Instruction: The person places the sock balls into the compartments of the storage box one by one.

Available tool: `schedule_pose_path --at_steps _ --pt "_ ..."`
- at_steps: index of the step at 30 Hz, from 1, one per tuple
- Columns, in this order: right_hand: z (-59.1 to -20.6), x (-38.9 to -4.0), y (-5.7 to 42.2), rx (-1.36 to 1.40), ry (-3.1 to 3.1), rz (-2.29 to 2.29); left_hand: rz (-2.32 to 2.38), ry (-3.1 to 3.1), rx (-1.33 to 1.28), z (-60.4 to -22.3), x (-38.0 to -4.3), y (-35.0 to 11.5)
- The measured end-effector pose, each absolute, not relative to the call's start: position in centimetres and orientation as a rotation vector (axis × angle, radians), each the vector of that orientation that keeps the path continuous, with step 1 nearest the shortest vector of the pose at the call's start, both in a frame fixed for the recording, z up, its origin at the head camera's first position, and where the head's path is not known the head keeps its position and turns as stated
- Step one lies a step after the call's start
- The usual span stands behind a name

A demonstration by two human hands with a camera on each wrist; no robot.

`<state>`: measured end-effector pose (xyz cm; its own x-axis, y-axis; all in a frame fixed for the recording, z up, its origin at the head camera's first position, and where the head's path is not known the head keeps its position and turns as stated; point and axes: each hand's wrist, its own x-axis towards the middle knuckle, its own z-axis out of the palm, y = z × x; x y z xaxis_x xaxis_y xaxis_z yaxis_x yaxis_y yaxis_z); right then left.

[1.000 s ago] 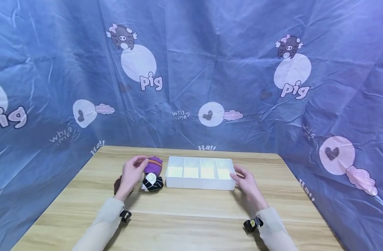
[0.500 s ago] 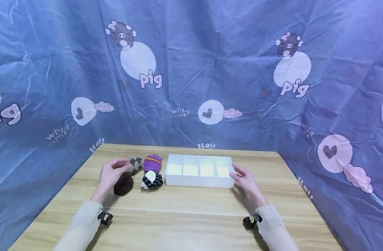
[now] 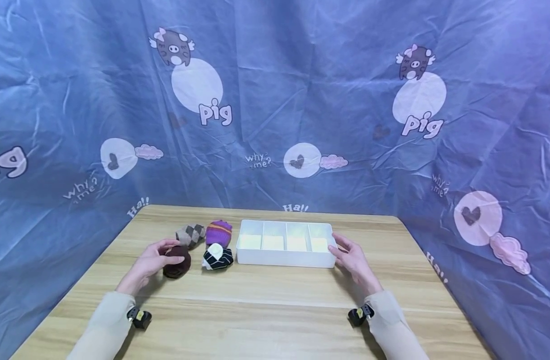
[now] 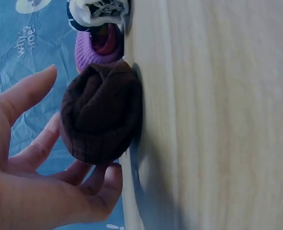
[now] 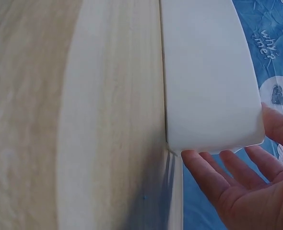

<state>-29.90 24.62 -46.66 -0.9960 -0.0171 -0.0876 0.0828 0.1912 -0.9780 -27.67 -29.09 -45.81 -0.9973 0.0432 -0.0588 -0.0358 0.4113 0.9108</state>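
In the head view, my left hand [image 3: 150, 263] is at a dark brown rolled-up sock [image 3: 177, 262] on the table. The left wrist view shows the fingers spread around that sock [image 4: 102, 112], with the thumb standing apart from it. Beside it lie a grey argyle rolled sock [image 3: 191, 236], a purple one with an orange stripe [image 3: 218, 233] and a black-and-white one [image 3: 217, 257]. My right hand [image 3: 353, 260] holds the right end of a white divided box [image 3: 284, 258], thumb at the rim and fingers against the end wall [image 5: 213, 76].
The wooden table [image 3: 266, 315] ends at the back and sides against a blue printed curtain [image 3: 275, 100]. Upright dividers split the box into several compartments, whose floors look bare. The box stands just right of the socks.
My left hand has moved left and toward me, from beside the purple sock past the argyle sock to the brown one. The right hand stays at the box.
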Motion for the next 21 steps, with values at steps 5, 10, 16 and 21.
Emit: schedule_pose_path --at_steps 5,10,16,21 --pt "-46.48 -29.88 24.64 0.06 2.368 -1.95 1.63 2.577 -0.008 -45.84 -27.67 -29.42" --pt "-46.4 -29.89 24.71 0.064 2.349 -1.965 1.686 2.506 -0.043 -45.88 -27.96 -29.38" --pt "-46.36 -30.03 24.81 0.039 2.363 -1.947 1.77 2.415 -0.035 -45.77 -28.07 -29.53" --pt "-46.36 -30.12 24.79 0.034 2.365 -1.931 1.74 2.403 0.009 -45.05 -27.94 -29.83"
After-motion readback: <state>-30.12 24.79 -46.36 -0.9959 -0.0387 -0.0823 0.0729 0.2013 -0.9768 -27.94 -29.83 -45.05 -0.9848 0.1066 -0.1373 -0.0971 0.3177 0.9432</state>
